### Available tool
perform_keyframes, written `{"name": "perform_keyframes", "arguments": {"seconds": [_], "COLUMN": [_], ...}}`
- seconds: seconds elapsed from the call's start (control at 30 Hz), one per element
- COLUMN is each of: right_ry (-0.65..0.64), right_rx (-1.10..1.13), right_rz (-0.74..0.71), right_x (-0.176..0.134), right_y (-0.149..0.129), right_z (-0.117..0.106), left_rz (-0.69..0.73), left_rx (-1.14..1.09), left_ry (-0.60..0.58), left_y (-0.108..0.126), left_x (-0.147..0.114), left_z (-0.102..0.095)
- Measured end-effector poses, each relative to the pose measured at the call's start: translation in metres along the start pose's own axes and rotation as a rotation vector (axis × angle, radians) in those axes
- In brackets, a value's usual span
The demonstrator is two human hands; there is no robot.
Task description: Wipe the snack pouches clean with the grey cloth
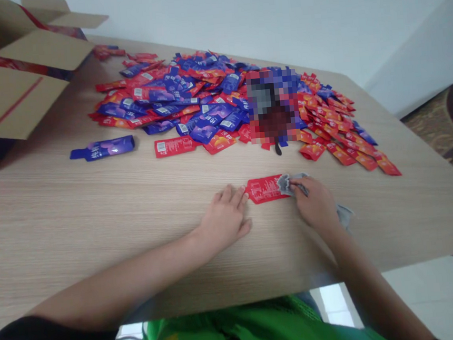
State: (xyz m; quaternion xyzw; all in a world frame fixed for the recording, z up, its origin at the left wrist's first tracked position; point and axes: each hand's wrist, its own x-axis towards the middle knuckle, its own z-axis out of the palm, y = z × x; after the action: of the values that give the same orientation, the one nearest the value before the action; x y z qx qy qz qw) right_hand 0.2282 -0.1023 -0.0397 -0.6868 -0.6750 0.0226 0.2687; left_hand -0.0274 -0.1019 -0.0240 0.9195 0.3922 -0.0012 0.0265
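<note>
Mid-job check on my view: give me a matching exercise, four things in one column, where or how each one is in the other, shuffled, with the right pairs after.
Things
1. Left hand
2. Right hand
3. Lone purple packet
4. Box marked 40

Places and states
A. Flaps open, at the picture's left edge
B. Pinching a grey cloth against the red packet
C. Lying apart from the pile
D. Fingers at the red packet's narrow end

Pairs: 1-D, 2-B, 3-C, 4-A

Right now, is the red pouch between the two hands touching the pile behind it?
Apart. The head view shows a strip of tabletop between the red pouch and the pile.
</note>
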Motion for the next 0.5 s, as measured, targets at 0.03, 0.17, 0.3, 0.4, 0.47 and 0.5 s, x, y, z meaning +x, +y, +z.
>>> {"name": "perform_keyframes", "arguments": {"seconds": [0.03, 0.17, 0.3, 0.4, 0.47, 0.5], "right_ry": [0.032, 0.001, -0.129, -0.076, -0.049, -0.055], "right_rx": [0.033, 0.12, 0.063, 0.026, -0.006, -0.028], "right_rz": [-0.01, -0.211, -0.318, -0.23, -0.142, -0.102], "right_x": [0.003, 0.005, 0.0, 0.0, 0.002, 0.003], "right_y": [-0.009, -0.051, -0.059, -0.033, -0.009, 0.001], "right_z": [0.002, 0.021, 0.041, 0.04, 0.032, 0.027], "left_rz": [-0.001, -0.001, 0.0, 0.0, -0.006, -0.01], "left_rx": [-0.001, 0.005, 0.007, -0.005, -0.005, -0.001], "left_ry": [0.004, 0.007, -0.012, 0.002, -0.003, -0.009], "left_y": [0.0, 0.001, 0.0, 0.0, 0.0, 0.0], "left_x": [0.0, 0.001, 0.001, 0.001, 0.002, 0.003], "left_z": [0.0, -0.001, -0.002, -0.001, 0.001, 0.001]}}
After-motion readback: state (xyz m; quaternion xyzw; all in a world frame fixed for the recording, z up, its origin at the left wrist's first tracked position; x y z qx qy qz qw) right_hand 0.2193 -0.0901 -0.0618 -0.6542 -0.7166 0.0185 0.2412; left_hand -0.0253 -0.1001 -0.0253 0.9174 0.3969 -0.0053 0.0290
